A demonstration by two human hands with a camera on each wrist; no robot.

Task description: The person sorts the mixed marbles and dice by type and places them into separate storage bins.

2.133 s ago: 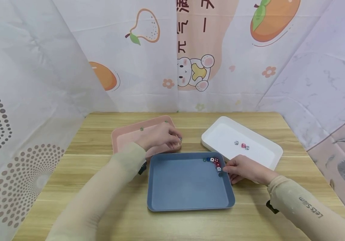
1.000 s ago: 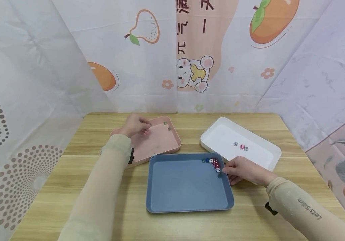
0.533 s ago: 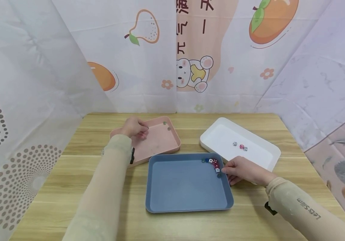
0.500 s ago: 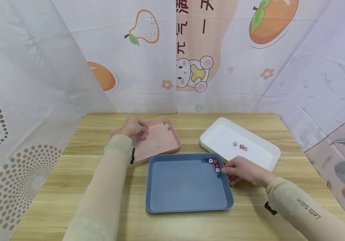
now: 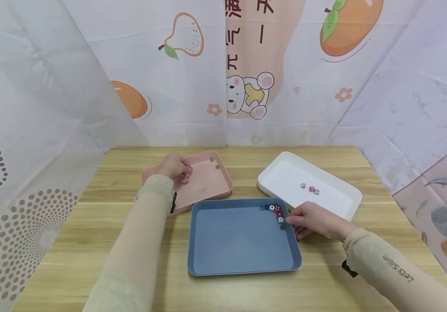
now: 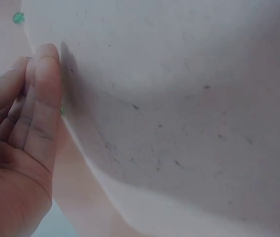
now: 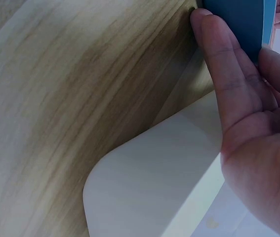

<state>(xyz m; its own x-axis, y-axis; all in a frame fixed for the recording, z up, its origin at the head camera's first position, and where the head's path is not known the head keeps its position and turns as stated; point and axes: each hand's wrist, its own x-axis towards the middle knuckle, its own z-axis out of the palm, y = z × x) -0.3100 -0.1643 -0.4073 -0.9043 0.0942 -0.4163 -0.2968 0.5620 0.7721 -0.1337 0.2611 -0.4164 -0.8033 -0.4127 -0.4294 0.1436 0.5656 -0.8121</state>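
My left hand (image 5: pixel 176 167) is over the pink tray (image 5: pixel 209 184), thumb and fingers brought together at the tips. A small dark marble, mostly hidden, shows at those fingertips in the head view. In the left wrist view, one green glass marble (image 6: pixel 19 18) lies by the tray wall, and another green marble (image 6: pixel 63 109) peeks out behind the fingers. My right hand (image 5: pixel 314 220) grips the right rim of the blue tray (image 5: pixel 244 271), thumb on the inside and fingers outside. Red and white dice (image 5: pixel 278 212) and a few marbles cluster in that tray's far right corner.
A white tray (image 5: pixel 285 171) stands at the back right, with 3 dice (image 5: pixel 311 189) in it. Its near edge lies beside my right hand. Two marbles (image 5: pixel 214 163) sit in the pink tray's far right corner. The wooden table (image 5: pixel 243 294) ends at a patterned curtain.
My left hand has moved from the pink tray's right side to its far left part, then slightly nearer. Another marble now lies in the far right corner. The right hand keeps its grip.
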